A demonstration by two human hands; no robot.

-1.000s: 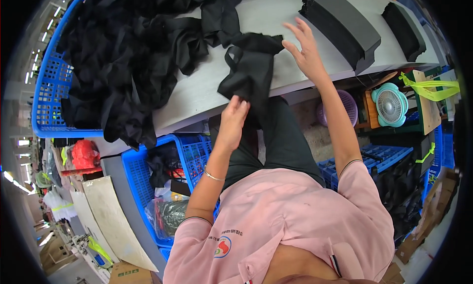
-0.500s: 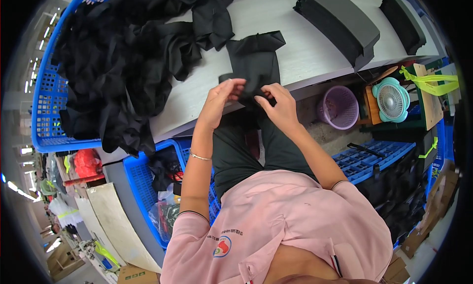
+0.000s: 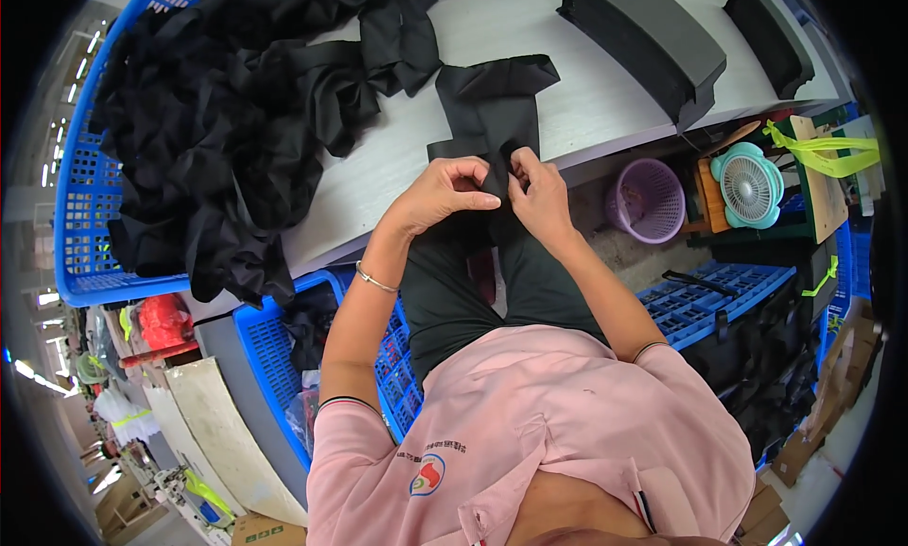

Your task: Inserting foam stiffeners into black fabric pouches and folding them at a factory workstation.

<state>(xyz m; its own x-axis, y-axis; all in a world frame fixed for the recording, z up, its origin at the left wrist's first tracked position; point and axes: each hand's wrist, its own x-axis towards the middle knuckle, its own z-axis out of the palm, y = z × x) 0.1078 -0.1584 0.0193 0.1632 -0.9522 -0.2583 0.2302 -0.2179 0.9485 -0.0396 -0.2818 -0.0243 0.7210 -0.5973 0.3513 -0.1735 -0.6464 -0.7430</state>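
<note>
A black fabric strip [image 3: 492, 115] lies on the near edge of the white table, with its folded lower end hanging over toward my lap. My left hand [image 3: 449, 194] is at the left side of this lower end, its thumb stretched across the cloth and its curled fingertips partly hidden by the fold. My right hand [image 3: 539, 198] pinches the right side of the same fold between thumb and fingers. Both hands are close together, just over the table edge. To the left, a large heap of black fabric pieces [image 3: 227, 120] spills from a blue basket [image 3: 80, 215] onto the table.
Two stacks of dark cut panels, a large stack [image 3: 653, 49] and a smaller stack [image 3: 771, 40], rest on the table [image 3: 586, 120] at the right. Below are a purple basket [image 3: 648, 201], a teal fan [image 3: 752, 184] and a blue crate [image 3: 714, 305]. Another blue basket [image 3: 270, 357] stands left of my legs.
My left hand has moved slightly right and down, its thumb now extended across the cloth. My right hand has closed in on the fold, which now stands up between the hands.
</note>
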